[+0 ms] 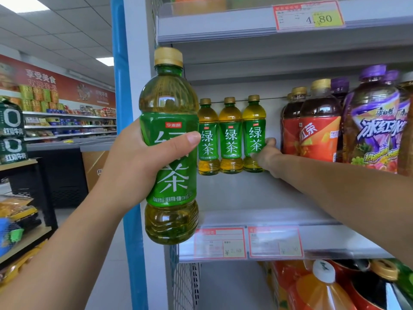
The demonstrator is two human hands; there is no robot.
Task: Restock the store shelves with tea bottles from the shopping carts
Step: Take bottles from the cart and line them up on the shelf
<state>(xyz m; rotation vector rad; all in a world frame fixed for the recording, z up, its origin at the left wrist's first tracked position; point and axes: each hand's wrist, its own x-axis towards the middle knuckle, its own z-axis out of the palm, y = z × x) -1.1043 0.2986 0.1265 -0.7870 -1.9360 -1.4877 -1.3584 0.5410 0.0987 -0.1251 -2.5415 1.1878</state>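
While the left hand (134,162) wraps thumb and fingers firmly round the label of a green tea bottle (171,139), held upright just off the front left corner of the shelf (257,198), the right hand (267,156) reaches deep to the back row (231,135) of three like bottles and touches the rightmost one low on its side. Whether those fingers clasp it or merely press it cannot be told (they are blurred and partly hidden behind it). Bare shelf lies in front of the row, and a gap separates it from the red tea (312,130). Good practice, judged from this layout: square the back row first, then set the held bottle down base-first directly before it, label outward, without nudging the standing bottles, which would likely topple as a line.
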